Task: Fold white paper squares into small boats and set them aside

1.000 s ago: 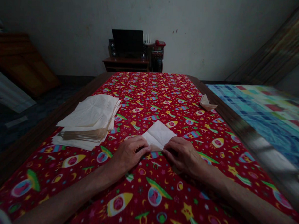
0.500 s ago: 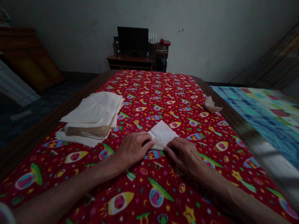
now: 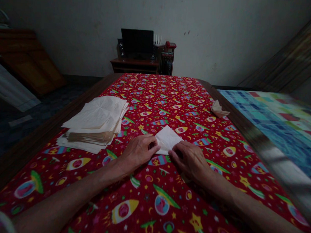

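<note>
A folded piece of white paper [image 3: 167, 139] lies in front of me on the red patterned cloth [image 3: 147, 191], its pointed corner facing away. My left hand [image 3: 141, 148] pinches the paper's left corner between thumb and fingers. On the opposite side my right hand [image 3: 191, 157] has its fingers closed on the right corner. The near edge of the paper runs between both thumbs. The fingertips beneath the paper are hidden.
To the left sits a stack of paper sheets [image 3: 96, 114], the top ones creased. A folded paper shape [image 3: 219, 109] rests near the table's right edge. Beyond the table are a monitor [image 3: 137, 41] on a stand and a red telephone [image 3: 170, 45]. A wooden cabinet [image 3: 27, 61] stands left.
The near part of the paper lies flatter between my hands. Both hands keep their grip at the corners and have barely shifted.
</note>
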{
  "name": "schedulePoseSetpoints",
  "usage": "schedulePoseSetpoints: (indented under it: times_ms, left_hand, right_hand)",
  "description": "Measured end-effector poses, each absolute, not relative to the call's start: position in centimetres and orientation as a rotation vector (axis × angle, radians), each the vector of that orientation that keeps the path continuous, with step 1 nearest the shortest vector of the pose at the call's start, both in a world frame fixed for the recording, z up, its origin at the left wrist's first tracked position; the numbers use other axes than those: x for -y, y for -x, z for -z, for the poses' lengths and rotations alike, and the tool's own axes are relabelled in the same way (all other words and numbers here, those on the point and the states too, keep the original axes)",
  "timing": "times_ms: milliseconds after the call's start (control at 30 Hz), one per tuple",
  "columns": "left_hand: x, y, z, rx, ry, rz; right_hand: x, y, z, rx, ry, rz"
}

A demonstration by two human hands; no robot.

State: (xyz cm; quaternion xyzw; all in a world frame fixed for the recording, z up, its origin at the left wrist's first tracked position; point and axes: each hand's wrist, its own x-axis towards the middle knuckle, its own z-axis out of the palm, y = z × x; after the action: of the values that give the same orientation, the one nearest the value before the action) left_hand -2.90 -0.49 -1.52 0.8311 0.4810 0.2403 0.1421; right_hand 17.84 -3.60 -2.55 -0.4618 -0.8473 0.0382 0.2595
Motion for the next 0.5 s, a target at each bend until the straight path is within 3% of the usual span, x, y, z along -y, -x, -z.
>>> schedulePoseSetpoints:
  times_ms: [500]
  left_hand:
    - [0.04,2.88,1.78,-1.381,-2.405,-0.720]
  right_hand:
    - [3.38,-17.85,2.89,2.318,1.281,0.000]
